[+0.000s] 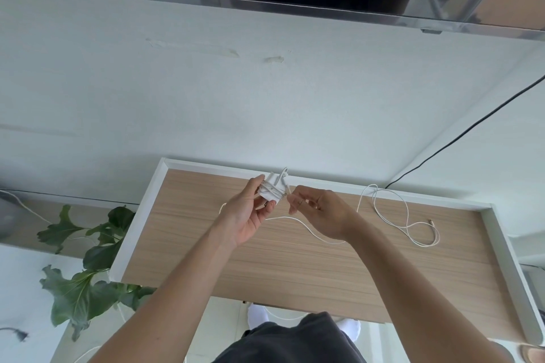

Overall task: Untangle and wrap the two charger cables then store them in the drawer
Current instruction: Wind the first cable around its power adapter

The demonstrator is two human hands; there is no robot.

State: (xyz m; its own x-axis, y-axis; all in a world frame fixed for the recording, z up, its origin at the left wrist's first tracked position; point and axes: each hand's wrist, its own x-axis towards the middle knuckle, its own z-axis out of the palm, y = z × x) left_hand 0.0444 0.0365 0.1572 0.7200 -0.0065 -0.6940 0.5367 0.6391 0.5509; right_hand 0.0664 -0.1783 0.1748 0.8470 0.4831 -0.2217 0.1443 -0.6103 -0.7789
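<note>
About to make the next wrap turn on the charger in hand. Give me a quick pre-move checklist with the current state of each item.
1. Hold secure: ok, the left hand grips the charger brick.
2. Winding end controlled: ok, the right hand pinches the cable beside the brick.
3. Winding finished: not ok, a loose strand trails over the drawer floor.
4. Right side tidy: not ok, cable loops lie loose there.
5. Strand and loops free of each other: cannot tell, the right forearm hides where they might meet.
6. Storage ready: ok, the drawer is open.
</note>
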